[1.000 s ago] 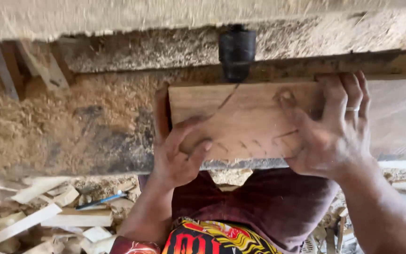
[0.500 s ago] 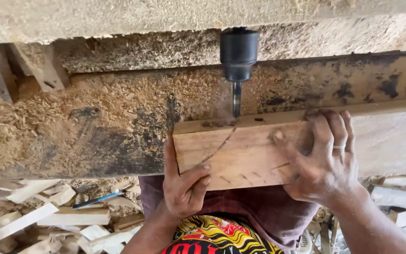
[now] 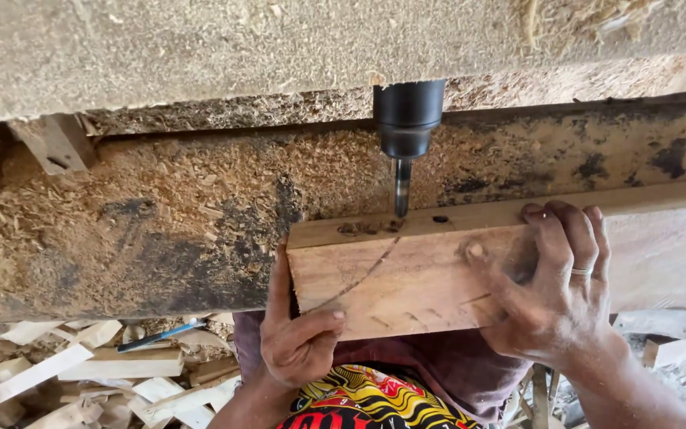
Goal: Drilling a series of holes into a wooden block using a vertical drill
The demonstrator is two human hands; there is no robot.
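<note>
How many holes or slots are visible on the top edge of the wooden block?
2: an elongated rough slot on the wooden block just under the drill bit, and a small round hole to its right. Others may be hidden.

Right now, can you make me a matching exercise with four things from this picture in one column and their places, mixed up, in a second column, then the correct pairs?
Things:
1. drill bit
2. left hand
3. right hand
4. blue pen

Places:
A. grips the right part of the wooden block
B. lies among the wood offcuts below the bench
C. points down at the block's top edge
D. holds the block's left end

Pairs: 1-C, 2-D, 3-A, 4-B
</note>
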